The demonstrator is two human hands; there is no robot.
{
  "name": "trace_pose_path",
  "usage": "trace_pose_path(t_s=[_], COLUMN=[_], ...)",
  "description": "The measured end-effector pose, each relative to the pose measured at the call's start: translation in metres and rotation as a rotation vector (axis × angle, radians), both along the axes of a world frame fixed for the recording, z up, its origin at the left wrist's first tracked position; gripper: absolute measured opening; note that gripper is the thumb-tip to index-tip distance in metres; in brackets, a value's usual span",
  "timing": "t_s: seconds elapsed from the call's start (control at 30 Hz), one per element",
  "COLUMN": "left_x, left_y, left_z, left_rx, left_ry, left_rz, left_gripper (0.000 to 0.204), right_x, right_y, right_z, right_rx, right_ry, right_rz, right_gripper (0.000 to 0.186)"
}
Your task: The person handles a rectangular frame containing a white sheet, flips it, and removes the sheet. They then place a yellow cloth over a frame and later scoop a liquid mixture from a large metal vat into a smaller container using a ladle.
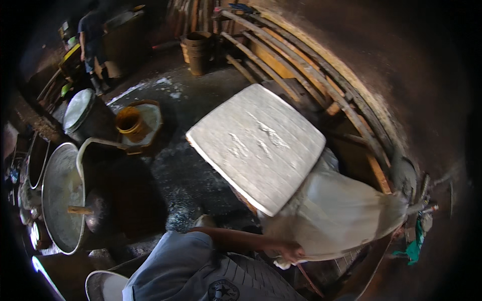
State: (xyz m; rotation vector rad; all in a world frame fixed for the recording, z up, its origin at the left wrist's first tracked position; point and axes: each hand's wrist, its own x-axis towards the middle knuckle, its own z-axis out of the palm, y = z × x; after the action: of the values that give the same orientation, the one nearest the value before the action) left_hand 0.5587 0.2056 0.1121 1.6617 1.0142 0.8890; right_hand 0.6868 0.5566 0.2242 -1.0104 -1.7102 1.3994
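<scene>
My left hand (290,251) reaches across in front of my body at the lower middle. Its fingers are closed on the near edge of a large pale cloth (346,208). The damp-looking cloth spreads to the right, where it gathers to a narrow end beside some poles. Just beyond my hand lies a big square white slab (258,148) with rounded corners and rough raised marks on top. The slab's near right side borders the cloth. My right hand does not show.
Long wooden poles (301,62) run along the right wall. At left stand a large metal vat (50,200), a lidded drum (79,110) and a yellow-brown bucket (129,120) in a round tub. Stacked buckets (198,52) stand farther back. Another person (91,37) stands far left on the wet floor.
</scene>
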Motion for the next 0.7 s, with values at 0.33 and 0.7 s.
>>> trace_pose_path(t_s=[0.33, 0.7], left_x=[-0.439, -0.492], left_y=[-0.347, -0.298], left_z=[-0.177, -0.173], left_rx=[-0.347, -0.2], left_ry=[-0.036, -0.123], left_rz=[1.914, 1.473], left_gripper=[0.031, 0.048], right_x=[-0.147, -0.186], right_y=[-0.26, -0.312], right_z=[-0.221, -0.199], right_rx=[-0.336, -0.134], right_ry=[-0.077, -0.203], right_rz=[0.083, 0.013], right_gripper=[0.055, 0.061])
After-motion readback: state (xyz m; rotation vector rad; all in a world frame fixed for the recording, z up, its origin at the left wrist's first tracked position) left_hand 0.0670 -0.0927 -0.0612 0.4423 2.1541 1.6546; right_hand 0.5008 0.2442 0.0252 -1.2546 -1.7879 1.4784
